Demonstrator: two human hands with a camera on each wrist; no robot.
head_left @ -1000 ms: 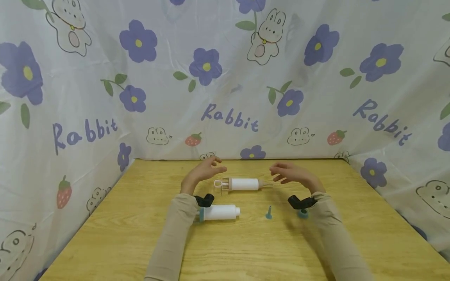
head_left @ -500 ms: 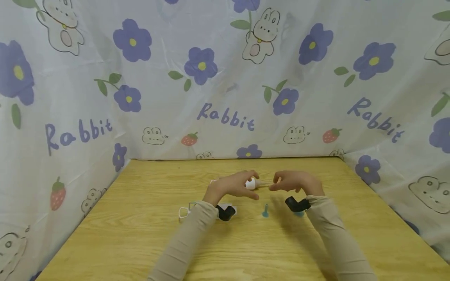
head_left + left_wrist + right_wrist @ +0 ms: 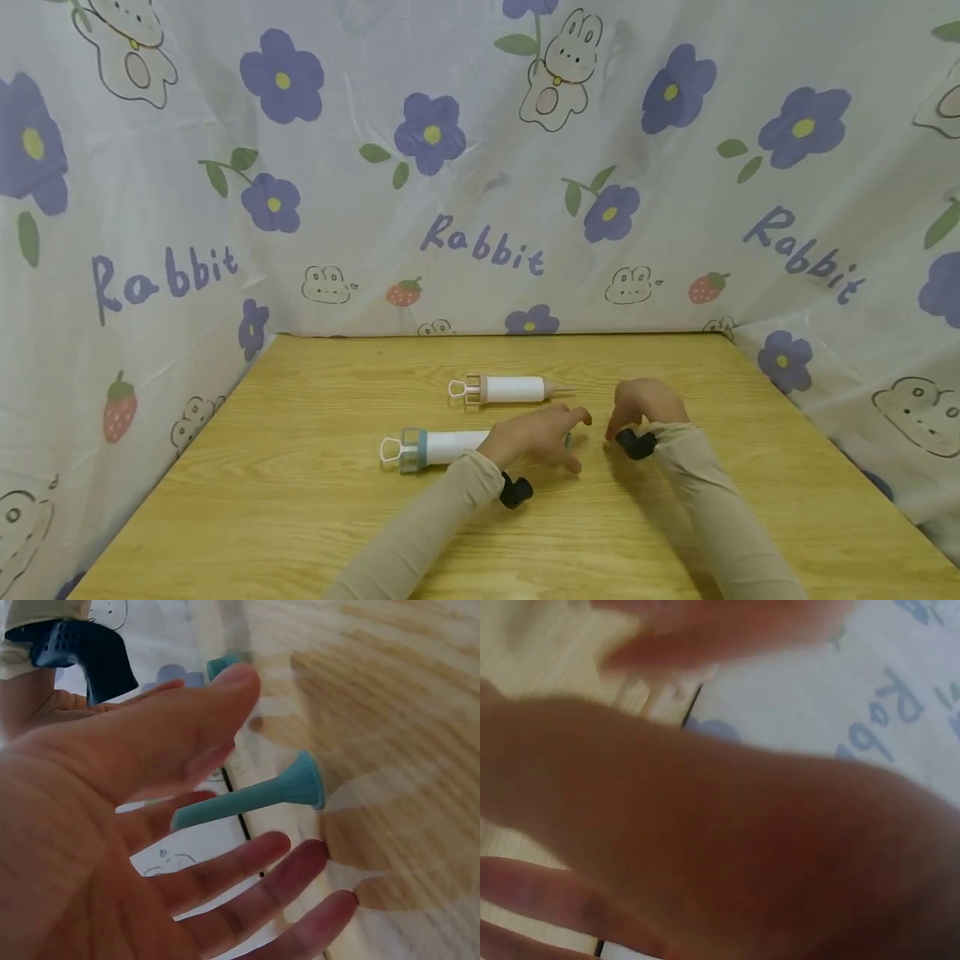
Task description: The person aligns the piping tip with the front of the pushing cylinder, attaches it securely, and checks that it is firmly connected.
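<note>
My left hand [image 3: 534, 438] reaches over a small teal funnel-shaped nozzle [image 3: 251, 799] that stands on its flared end on the table. In the left wrist view its thumb and fingers are spread around the nozzle, with a gap showing. Low over the table to the right, my right hand [image 3: 647, 403] points its fingers down; in the right wrist view its thumb and fingers are apart. A teal cap [image 3: 222, 666] shows just beyond the left thumb, and the right hand hides it in the head view. Behind the left hand lies a white syringe with a teal collar [image 3: 450, 447], its front end covered.
Farther back lies a second white syringe [image 3: 515, 389] with a beige collar and a thin tip. Each wrist carries a black camera mount [image 3: 515, 490]. A printed curtain [image 3: 480, 167] closes off the wooden table [image 3: 300, 517] at the back and sides.
My left hand has moved right and toward me, from beside the far syringe to the teal nozzle. My right hand has come down, its fingers now pointing at the table.
</note>
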